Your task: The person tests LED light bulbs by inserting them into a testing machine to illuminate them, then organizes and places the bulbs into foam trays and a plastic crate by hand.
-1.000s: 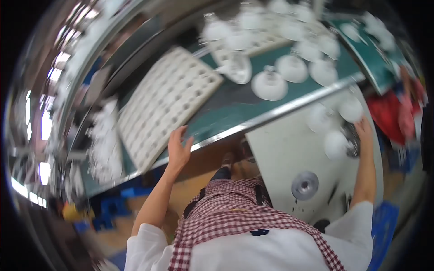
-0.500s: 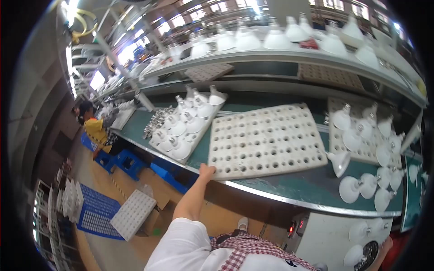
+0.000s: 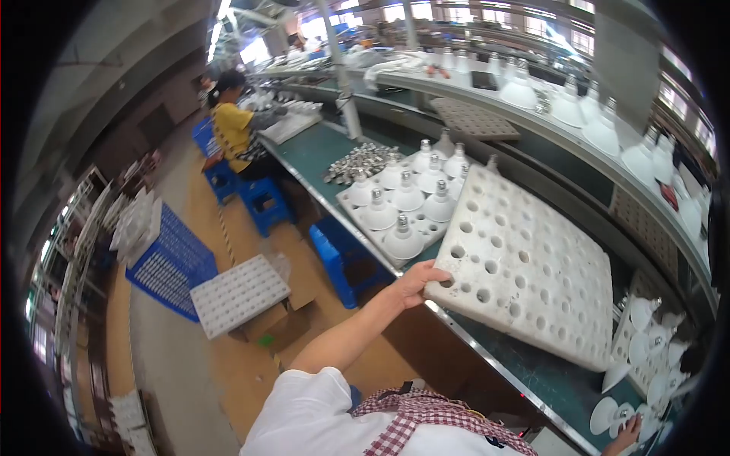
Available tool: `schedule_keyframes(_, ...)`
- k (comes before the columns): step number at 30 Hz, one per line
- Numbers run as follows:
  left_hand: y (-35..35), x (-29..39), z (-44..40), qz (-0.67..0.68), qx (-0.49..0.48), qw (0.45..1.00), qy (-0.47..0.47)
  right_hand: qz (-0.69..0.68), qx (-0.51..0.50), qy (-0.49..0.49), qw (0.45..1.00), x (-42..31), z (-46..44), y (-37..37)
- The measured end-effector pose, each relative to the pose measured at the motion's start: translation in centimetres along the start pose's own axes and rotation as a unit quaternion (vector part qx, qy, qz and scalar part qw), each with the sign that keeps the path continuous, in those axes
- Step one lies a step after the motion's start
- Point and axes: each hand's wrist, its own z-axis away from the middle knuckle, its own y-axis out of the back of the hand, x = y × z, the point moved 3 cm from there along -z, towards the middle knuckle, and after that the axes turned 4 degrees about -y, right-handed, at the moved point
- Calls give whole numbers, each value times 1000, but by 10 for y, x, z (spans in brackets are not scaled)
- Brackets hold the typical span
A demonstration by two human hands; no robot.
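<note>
My left hand (image 3: 423, 283) grips the near left corner of a white foam tray (image 3: 525, 266) with rows of round holes, thumb on top. This tray is tilted over the bench, and its left part overlaps a second tray (image 3: 435, 228) carrying several upright white lamp housings (image 3: 407, 195) with metal screw bases. At the lower right my right hand (image 3: 626, 436) has its fingers closed at the base of a white lamp housing (image 3: 604, 415) lying on the bench. More lamp housings (image 3: 660, 384) lie close by, around another holed tray (image 3: 625, 338).
A pile of metal screw caps (image 3: 365, 163) lies on the green bench (image 3: 304, 156). Above runs a shelf (image 3: 563, 125) with lamp housings. To the left are blue stools (image 3: 262, 204), a blue crate (image 3: 171, 262) and a white tray (image 3: 239, 295). A person in yellow (image 3: 232, 131) sits farther along.
My view has swung left. The foam tray's far side has risen into a tilt, with my left hand still at its corner. My right hand has moved from the white machine to the bench's lamp housings.
</note>
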Motion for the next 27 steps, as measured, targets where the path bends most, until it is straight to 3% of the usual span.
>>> schedule_keyframes(1,-2,16,22,-13,7,1000,-26,-29,-31,-40,998,99,-72,-9)
schedule_keyframes(2,1,28,44,-27,16,998,-51,74,-36,-18,996,80,-72,-38)
schedule_keyframes(5,35,48,113,-44,57,990,-121,58,-93,14,994,3,-38,-117)
schedule_keyframes(9,85,51,232,24,189,959,-212,-66,-317,15,946,-29,-15,-202)
schedule_keyframes(12,87,48,327,70,310,884,-342,-81,-361,20,929,-50,17,-254)
schedule_keyframes(16,118,28,427,135,435,782,-426,-85,-446,15,891,-87,70,-293)
schedule_keyframes(17,126,22,442,146,472,745,-449,-80,-451,15,889,-91,78,-302)
schedule_keyframes(21,147,17,451,121,565,696,-426,-85,-505,16,859,-108,109,-332)
schedule_keyframes(23,183,14,451,159,613,636,-440,-61,-527,21,847,-113,121,-336)
schedule_keyframes(27,237,21,436,185,626,624,-430,-68,-540,36,838,-122,140,-358)
